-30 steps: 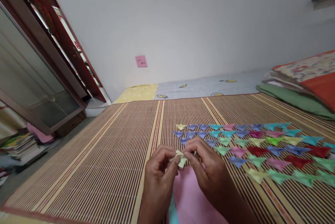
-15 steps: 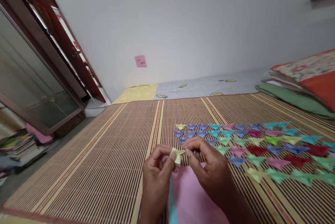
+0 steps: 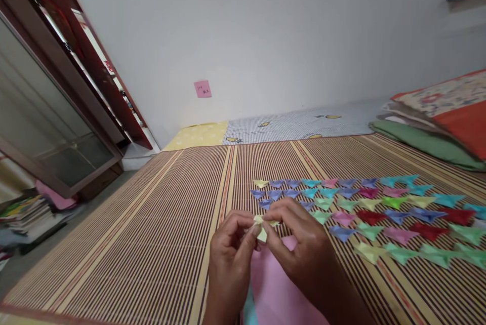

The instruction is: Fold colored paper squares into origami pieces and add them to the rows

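Note:
A small pale yellow folded paper piece (image 3: 261,234) is pinched between both hands at the lower middle of the view. My left hand (image 3: 232,251) grips its left side with thumb and fingers. On the other side, my right hand (image 3: 298,239) closes thumb and forefinger on it, hiding part of its right tip. Below the hands lies a pink sheet of paper (image 3: 279,284), with a teal sheet (image 3: 249,307) showing along its left edge. Rows of folded paper pieces in many colours, such as a dark red one (image 3: 429,231), spread to the right.
A striped bamboo mat (image 3: 159,213) covers the surface. Folded cloths and a green cushion (image 3: 425,145) are piled at the right. A pink note (image 3: 202,89) is stuck on the wall. To the left stand a glass-panelled door (image 3: 56,107) and a stack of books (image 3: 26,213).
My right thumb and forefinger have moved left, from the paper's pointed right tip onto its middle. My hands have drawn closer together, and both still hold the yellow paper.

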Demonstrator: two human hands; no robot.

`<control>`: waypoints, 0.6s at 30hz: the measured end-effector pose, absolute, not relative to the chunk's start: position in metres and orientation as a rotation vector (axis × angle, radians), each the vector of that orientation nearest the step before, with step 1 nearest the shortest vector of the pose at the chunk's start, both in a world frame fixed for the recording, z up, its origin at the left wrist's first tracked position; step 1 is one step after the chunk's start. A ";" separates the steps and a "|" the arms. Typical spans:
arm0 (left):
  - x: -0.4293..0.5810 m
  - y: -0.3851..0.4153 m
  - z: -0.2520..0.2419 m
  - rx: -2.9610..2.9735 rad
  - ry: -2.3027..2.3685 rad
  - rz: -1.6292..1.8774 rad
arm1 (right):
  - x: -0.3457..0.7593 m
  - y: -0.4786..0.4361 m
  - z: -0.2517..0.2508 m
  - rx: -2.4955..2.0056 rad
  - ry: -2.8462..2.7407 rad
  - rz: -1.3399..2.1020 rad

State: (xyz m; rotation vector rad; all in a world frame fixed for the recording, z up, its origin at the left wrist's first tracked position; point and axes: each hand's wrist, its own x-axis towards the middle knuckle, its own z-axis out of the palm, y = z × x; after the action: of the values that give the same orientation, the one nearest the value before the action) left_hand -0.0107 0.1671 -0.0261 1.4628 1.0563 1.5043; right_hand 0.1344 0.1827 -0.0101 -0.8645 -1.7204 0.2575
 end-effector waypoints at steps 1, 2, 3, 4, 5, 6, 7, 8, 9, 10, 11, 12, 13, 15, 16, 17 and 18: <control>-0.010 0.167 -0.026 1.478 1.053 1.499 | 0.134 0.182 -0.010 -0.869 -1.724 0.253; -0.010 0.166 -0.026 1.483 1.054 1.494 | 0.134 0.182 -0.010 -0.873 -1.729 0.259; -0.010 0.166 -0.026 1.482 1.056 1.491 | 0.135 0.181 -0.010 -0.879 -1.733 0.271; -0.010 0.166 -0.025 1.478 1.065 1.489 | 0.135 0.181 -0.010 -0.883 -1.738 0.286; -0.009 0.166 -0.025 1.476 1.077 1.488 | 0.136 0.180 -0.010 -0.881 -1.743 0.297; -0.009 0.166 -0.024 1.476 1.087 1.488 | 0.137 0.180 -0.010 -0.877 -1.749 0.300; -0.009 0.166 -0.024 1.479 1.095 1.488 | 0.138 0.179 -0.010 -0.872 -1.754 0.290; -0.008 0.166 -0.024 1.487 1.101 1.486 | 0.138 0.179 -0.010 -0.867 -1.760 0.271; -0.007 0.165 -0.023 1.495 1.104 1.482 | 0.138 0.179 -0.010 -0.863 -1.767 0.243; -0.007 0.165 -0.022 1.504 1.106 1.474 | 0.138 0.179 -0.010 -0.860 -1.783 0.211; -0.006 0.165 -0.022 1.512 1.105 1.465 | 0.138 0.180 -0.011 -0.857 -1.805 0.174; -0.005 0.165 -0.021 1.518 1.103 1.455 | 0.138 0.180 -0.011 -0.858 -1.829 0.137; -0.005 0.165 -0.021 1.522 1.099 1.447 | 0.137 0.180 -0.012 -0.863 -1.847 0.103; -0.003 0.165 -0.020 1.526 1.095 1.433 | 0.136 0.181 -0.013 -0.888 -1.860 0.045; -0.003 0.166 -0.020 1.534 1.102 1.426 | 0.136 0.181 -0.013 -0.909 -1.855 0.024; -0.002 0.165 -0.020 1.548 1.119 1.424 | 0.135 0.182 -0.014 -0.931 -1.846 0.004; -0.002 0.165 -0.019 1.568 1.148 1.426 | 0.134 0.182 -0.015 -0.949 -1.843 -0.012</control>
State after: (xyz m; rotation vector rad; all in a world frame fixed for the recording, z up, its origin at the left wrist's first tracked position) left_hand -0.0018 0.1654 -0.0195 1.5680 1.1479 1.4260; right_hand 0.1341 0.1820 -0.0148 -0.9490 -1.8435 -0.0122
